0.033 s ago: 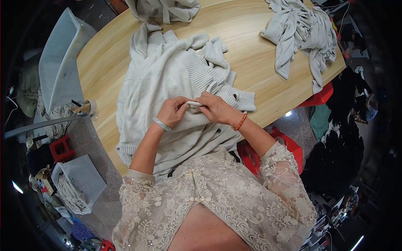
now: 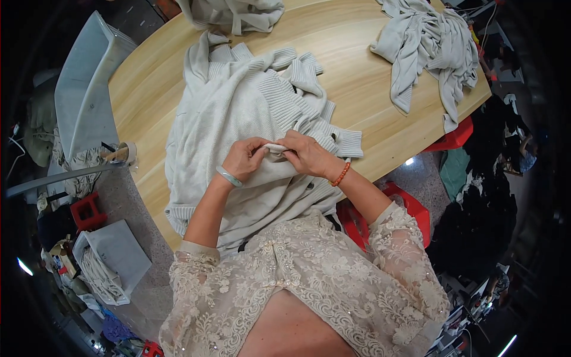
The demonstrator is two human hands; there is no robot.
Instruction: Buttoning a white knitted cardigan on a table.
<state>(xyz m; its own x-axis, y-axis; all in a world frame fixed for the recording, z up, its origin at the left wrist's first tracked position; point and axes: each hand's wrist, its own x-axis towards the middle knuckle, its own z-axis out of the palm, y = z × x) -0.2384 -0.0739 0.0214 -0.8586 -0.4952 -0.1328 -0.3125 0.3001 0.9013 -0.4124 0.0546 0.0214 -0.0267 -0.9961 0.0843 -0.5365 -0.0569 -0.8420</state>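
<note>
A pile of light grey knitted cardigans, with ribbed edges and dark buttons, lies on the wooden table and hangs toward my lap. My left hand, with a pale bangle at its wrist, pinches a small fold of the knit. Close beside it, my right hand, with a red bead bracelet, grips the same fold from the other side. The short stretch of folded edge shows between my fingertips. My fingers hide whatever else is in the fold.
More grey knitwear is heaped at the table's far right, and another bundle at the far edge. A tape roll sits at the left edge. Red stools, a white bin and a black heap stand around.
</note>
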